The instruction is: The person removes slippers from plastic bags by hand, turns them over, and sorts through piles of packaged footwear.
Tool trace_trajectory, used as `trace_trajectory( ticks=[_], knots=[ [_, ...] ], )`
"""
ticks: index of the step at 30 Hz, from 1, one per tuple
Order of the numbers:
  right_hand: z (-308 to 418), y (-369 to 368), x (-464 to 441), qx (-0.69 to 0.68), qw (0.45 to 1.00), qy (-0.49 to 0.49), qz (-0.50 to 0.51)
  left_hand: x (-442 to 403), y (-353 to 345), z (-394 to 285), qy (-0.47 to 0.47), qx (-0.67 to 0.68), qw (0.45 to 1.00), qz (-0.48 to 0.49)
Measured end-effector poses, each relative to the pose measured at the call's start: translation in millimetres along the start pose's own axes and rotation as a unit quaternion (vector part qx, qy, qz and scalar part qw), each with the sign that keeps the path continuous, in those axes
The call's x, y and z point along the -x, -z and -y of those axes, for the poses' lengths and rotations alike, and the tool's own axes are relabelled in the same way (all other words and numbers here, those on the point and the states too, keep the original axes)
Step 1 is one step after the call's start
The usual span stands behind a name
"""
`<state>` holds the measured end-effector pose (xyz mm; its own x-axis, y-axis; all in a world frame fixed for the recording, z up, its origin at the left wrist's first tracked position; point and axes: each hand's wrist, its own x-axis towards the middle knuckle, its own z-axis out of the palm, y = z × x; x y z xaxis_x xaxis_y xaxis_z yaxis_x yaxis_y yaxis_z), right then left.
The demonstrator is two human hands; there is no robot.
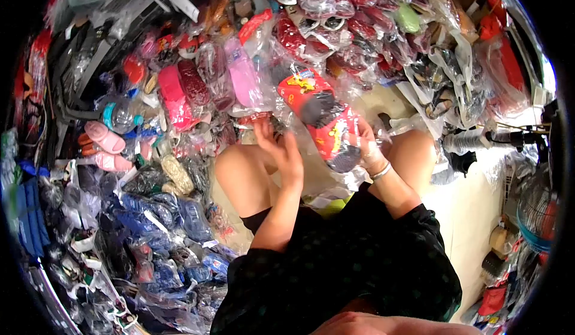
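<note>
Head view showed a clear plastic bag (293, 118) with red-and-black slippers (330, 132) inside, held above the gap between the person's knees. The right hand (368, 146) gripped the bag's lower edge, fingers closed on it; the left hand (280, 150) was open beside it, fingers loosely parted; whether it touched the plastic could not be told. Beyond lay a lilac slipper (244, 76) in clear wrapping, near a bottle (120, 117) with a blue cap.
</note>
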<state>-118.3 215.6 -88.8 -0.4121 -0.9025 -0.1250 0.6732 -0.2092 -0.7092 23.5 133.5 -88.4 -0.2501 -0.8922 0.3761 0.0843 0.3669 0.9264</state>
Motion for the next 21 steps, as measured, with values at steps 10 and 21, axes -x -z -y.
trace_trajectory(
  ticks=[10,21],
  knots=[
    [-27,17,-14,0.144,0.983,0.117,-0.005,6,-6,-21,-0.179,-0.209,0.950,0.147],
    [-21,5,-8,0.064,0.995,0.049,-0.060,9,1,-31,-0.046,-0.003,0.947,0.318]
  ],
)
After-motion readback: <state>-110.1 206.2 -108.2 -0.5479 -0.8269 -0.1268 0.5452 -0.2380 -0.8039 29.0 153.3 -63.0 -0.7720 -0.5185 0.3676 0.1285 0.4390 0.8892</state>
